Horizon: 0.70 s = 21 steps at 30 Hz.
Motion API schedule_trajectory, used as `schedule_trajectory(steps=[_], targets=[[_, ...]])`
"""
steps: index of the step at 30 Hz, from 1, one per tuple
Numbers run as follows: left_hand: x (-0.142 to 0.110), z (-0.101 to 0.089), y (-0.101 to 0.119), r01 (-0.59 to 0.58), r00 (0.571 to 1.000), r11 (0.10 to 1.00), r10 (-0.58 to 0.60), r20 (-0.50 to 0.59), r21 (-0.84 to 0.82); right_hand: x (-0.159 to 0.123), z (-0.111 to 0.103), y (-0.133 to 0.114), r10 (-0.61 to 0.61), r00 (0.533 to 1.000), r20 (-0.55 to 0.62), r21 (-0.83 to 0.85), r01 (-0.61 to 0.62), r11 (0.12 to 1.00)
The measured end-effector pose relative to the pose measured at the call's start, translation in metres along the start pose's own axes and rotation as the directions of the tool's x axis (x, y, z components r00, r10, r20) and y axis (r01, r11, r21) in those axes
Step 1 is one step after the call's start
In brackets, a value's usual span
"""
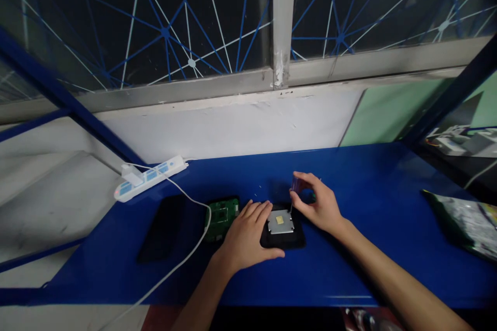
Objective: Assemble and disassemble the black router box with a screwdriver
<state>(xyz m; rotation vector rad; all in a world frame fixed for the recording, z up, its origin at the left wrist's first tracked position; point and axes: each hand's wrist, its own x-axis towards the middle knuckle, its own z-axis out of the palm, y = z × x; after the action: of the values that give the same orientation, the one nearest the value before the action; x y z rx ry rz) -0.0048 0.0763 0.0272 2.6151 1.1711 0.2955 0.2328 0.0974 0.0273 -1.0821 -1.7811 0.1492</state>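
Observation:
A black plastic housing [298,241] lies on the blue table with a silver metal plate [286,228] inside it. The plate carries a small yellowish square pad [279,220] near its middle. My left hand [248,235] rests flat against the housing's left side, fingers stretched out and thumb spread along the near edge. Between the thumb and fingers of my right hand [320,204] is a small screwdriver [295,184] with a purplish handle. It stands upright, its thin shaft reaching down to the plate's far right corner. The tip's exact contact is too small to tell.
Left of my hands lies a green circuit board [221,220], crossed by a white cable [186,257]. A dark flat panel [160,230] is farther left. A white power strip [151,178] sits at the back left, and a silvery plastic bag [462,220] at the right.

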Motion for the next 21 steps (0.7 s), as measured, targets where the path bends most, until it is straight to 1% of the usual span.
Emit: schedule_trajectory(steps=[3,7,12,21], targets=[[-0.0012,0.0038,-0.0022,0.011,1.0,1.0,-0.01,-0.026,0.023,0.0,0.0011,-0.0007,-0.049,0.999,-0.013,-0.029,0.049,0.998],[-0.0038,0.0062,0.0,0.027,0.999,0.998,-0.025,-0.023,0.058,0.0011,0.0006,-0.0021,-0.08,0.997,0.006,-0.06,0.081,0.995],[-0.0046,0.0055,0.0023,0.035,0.999,0.998,-0.033,-0.029,0.057,0.0013,0.0003,-0.0008,-0.072,0.997,-0.004,-0.089,0.071,0.994],[-0.0053,0.004,0.0039,0.032,0.999,0.998,-0.031,-0.03,0.051,-0.0002,0.0003,0.0005,-0.065,0.997,0.037,-0.09,0.068,0.994]])
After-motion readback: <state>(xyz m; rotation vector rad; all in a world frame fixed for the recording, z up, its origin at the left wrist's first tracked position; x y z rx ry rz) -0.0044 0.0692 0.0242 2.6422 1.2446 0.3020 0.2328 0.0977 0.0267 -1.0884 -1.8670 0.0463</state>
